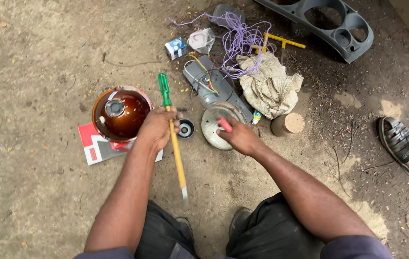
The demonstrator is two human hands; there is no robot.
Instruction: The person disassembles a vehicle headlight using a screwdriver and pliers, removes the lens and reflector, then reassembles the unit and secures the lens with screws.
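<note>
While the left hand (156,127) grips a long screwdriver (173,139) at centre frame, the right hand (240,139) pinches a small red tool (224,124) on the round lamp reflector (214,125) just right of centre; this looks like mid-disassembly, and careful prying seems needed.

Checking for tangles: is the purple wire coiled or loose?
Loose: the purple wire sprawls in a tangled heap over the cloth and ground.

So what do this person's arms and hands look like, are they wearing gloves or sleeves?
No gloves: the left hand and right hand are bare, with no rings, watch or bands showing. Both forearms are bare too. Short sleeves of a dull purple-grey cloth show only at the upper arms, at the bottom edge of the view.
</note>
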